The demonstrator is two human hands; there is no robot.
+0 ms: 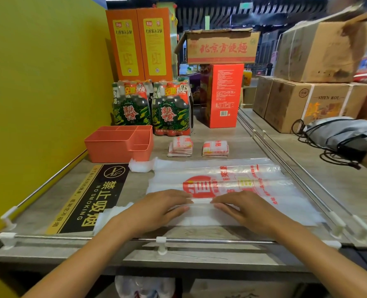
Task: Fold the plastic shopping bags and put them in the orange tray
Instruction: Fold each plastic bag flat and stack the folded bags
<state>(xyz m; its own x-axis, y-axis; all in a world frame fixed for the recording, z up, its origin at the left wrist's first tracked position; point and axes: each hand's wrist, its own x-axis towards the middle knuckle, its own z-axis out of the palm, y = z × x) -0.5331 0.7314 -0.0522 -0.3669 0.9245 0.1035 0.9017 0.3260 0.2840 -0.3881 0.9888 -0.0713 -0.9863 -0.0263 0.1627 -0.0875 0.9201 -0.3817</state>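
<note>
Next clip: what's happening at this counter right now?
A person is folding a plastic shopping bag spread flat on the counter. The left hand and right hand press with straight fingers on its near edge, where a fold has been turned over. Two folded bags sit behind it on the counter, not yet in the orange tray, in which no bags show.

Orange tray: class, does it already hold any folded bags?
No. The orange tray shows bare compartments, while two folded bag bundles lie on the table beside it.
</note>
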